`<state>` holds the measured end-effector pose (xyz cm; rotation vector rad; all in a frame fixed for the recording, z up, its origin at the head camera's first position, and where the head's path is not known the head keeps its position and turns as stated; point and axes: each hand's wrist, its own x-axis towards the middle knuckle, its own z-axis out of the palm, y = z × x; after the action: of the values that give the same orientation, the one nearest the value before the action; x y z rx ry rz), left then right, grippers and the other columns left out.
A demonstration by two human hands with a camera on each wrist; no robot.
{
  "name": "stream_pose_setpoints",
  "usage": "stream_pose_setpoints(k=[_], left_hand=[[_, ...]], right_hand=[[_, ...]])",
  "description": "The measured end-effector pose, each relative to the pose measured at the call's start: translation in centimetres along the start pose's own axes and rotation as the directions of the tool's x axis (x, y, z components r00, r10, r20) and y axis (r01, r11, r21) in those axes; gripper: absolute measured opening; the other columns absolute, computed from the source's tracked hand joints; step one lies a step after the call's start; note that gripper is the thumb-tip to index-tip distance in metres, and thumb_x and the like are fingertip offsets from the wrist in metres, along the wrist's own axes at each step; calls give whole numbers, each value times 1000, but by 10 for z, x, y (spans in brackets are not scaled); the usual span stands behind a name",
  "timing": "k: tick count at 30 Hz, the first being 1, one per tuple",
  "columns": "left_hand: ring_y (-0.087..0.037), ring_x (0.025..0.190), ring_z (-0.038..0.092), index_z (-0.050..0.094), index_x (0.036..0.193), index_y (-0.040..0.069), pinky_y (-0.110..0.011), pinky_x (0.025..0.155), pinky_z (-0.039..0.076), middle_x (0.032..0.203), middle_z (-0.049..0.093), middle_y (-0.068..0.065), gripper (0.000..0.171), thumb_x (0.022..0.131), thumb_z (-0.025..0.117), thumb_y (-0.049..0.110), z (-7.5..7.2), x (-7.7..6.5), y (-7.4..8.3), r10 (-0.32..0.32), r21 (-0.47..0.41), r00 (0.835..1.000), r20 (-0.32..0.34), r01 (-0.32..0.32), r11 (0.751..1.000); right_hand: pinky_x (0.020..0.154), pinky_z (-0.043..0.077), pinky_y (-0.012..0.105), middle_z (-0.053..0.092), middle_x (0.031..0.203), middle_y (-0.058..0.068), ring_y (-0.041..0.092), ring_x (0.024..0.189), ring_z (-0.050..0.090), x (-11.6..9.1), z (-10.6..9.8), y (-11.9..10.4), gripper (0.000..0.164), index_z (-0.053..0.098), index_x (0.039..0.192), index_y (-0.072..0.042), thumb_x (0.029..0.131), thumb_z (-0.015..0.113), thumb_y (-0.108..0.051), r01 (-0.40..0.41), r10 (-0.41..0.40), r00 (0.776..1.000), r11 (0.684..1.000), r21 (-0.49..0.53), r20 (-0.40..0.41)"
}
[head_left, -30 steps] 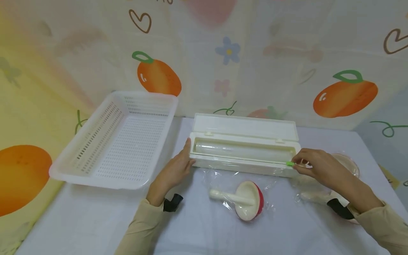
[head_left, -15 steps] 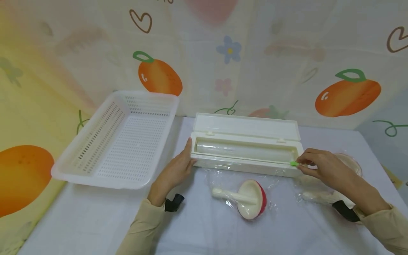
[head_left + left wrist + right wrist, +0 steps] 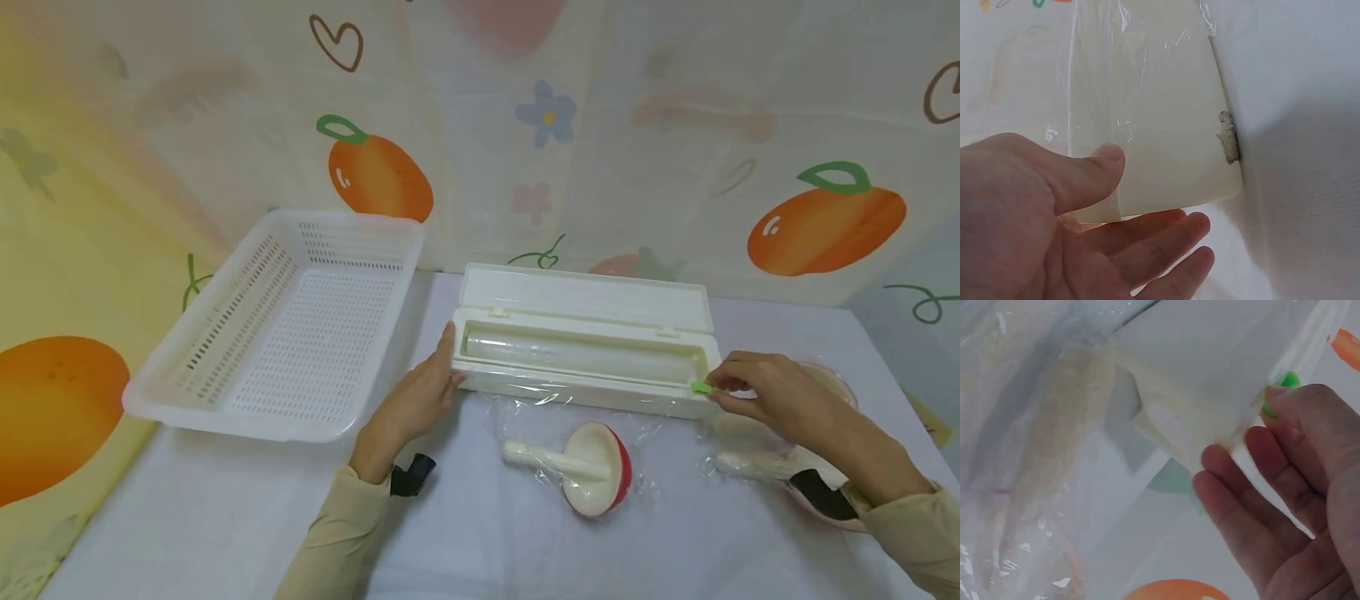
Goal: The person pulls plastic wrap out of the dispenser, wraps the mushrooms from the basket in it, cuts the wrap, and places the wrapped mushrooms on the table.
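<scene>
A white cling film dispenser box (image 3: 585, 379) lies on the table with its lid tipped back and a clear roll (image 3: 577, 352) inside. Thin clear film hangs over its front. My left hand (image 3: 408, 408) holds the box's left end; in the left wrist view the thumb (image 3: 1094, 175) presses the film-covered face and the fingers lie against the end. At the right end my right hand (image 3: 780, 400) pinches a green slider cutter (image 3: 701, 387) between thumb and forefinger. The right wrist view shows the other fingertips (image 3: 1216, 487) by the box's end.
A white perforated basket (image 3: 315, 350) stands at the left. In front of the box lies a red-and-white ladle-like piece (image 3: 592, 467) in clear wrap. Another wrapped pale piece with a handle (image 3: 750, 464) is partly hidden under the right forearm. A printed curtain (image 3: 480, 150) hangs behind.
The whole view has shifted slightly, so things appear a little further right. The right hand with the green slider has moved slightly closer to the box's right end. The left hand keeps its hold.
</scene>
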<state>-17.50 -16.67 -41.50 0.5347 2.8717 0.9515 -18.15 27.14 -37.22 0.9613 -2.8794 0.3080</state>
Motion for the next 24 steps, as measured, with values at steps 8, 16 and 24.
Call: stream_pose_setpoints(k=[8,16,24], left_hand=[[-42,127,55,7,155,-5,-54,103,46,147,44,-30,72,103,52,14,1,1,3,-19,20,1000,7,19,1000],[-41,129,53,7,155,-5,-53,106,45,149,43,-29,70,103,51,13,-2,3,6,-23,10,999,24,23,1000],[-42,133,49,5,154,-8,-53,109,41,151,38,-32,72,102,51,9,-2,4,2,3,-19,999,41,-2,1000]], right_hand=[[62,53,19,68,80,-10,7,69,66,-11,4,10,29,73,86,-12,63,86,-1,105,-106,986,994,-12,-130],[64,49,10,74,79,-4,5,68,68,-24,5,21,28,74,86,-11,63,88,-5,94,-96,982,995,-20,-163],[63,52,22,74,87,-2,12,71,67,-24,3,9,32,74,94,-10,65,86,-3,-18,16,989,1000,-15,-148]])
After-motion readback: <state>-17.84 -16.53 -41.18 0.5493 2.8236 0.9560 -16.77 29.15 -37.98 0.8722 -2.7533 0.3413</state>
